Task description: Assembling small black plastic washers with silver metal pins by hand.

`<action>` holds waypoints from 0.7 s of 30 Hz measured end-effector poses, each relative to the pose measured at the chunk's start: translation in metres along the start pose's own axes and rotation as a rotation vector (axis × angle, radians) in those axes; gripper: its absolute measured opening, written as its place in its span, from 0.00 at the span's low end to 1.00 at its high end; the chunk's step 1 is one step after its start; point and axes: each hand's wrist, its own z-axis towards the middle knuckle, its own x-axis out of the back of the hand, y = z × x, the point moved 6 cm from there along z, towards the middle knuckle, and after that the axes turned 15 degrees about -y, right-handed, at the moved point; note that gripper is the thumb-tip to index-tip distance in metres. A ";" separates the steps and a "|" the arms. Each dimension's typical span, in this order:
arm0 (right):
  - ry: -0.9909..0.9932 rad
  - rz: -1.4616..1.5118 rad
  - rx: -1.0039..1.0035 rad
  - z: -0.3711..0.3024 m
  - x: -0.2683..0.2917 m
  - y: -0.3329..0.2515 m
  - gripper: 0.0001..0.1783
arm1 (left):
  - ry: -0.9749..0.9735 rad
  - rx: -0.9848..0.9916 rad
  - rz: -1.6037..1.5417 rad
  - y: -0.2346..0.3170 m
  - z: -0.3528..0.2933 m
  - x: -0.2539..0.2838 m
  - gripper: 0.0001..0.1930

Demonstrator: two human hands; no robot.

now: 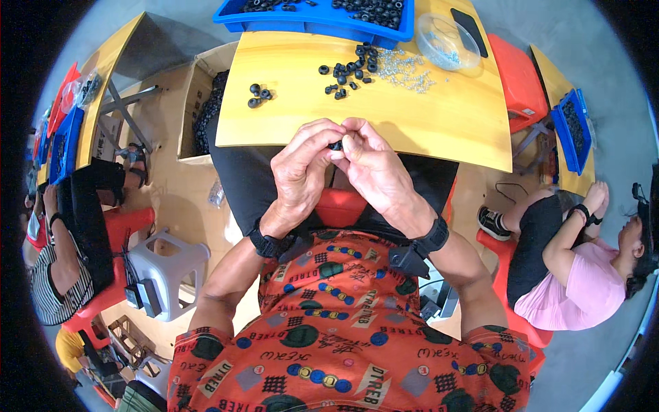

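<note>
item: small black ring [336, 145], pinched between the fingertips of both hands, just this side of the near edge of the yellow table [384, 130].
left hand [302, 172]: fingers curled narrow, tips closed on the ring; black strap at the wrist.
right hand [374, 168]: fingers bent in tight, thumb pressing the same ring; black strap at the wrist.
step, as judged: fitting or checking one ring held at the fingertips; the next move would call for a steady two-handed pinch and a small twist or press.
on the table, mid: three loose black rings [258, 95] to the left; a heap of black rings [350, 69] beside a scatter of small silver bits [405, 69].
far edge of the table: blue bin [316, 17] of black rings; clear bowl [443, 41].
</note>
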 end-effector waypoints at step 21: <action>-0.054 -0.006 0.095 -0.005 -0.047 -0.013 0.20 | -0.051 -0.140 0.097 0.046 0.020 0.017 0.15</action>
